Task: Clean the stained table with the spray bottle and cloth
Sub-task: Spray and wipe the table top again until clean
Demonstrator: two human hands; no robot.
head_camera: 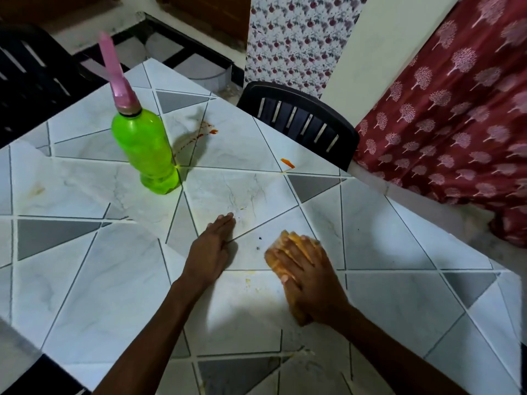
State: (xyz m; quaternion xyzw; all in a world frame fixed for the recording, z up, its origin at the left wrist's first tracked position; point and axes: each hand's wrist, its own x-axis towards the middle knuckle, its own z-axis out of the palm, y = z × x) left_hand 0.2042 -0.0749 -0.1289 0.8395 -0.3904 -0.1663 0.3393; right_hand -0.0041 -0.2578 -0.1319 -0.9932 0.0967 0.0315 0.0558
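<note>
The table has a white marble-pattern cover with grey triangles. My right hand presses flat, fingers straight, on an orange cloth near the table's middle right. My left hand rests flat on the table just left of it, holding nothing. A green spray bottle with a pink nozzle stands upright at the far left. Red-orange stains show beside the bottle and near the far edge. Faint yellowish smears lie between my hands.
A black plastic chair is pushed against the far edge of the table. Another dark chair stands at the far left corner. A red patterned curtain hangs at the right. The table's right corner lies close to my right hand.
</note>
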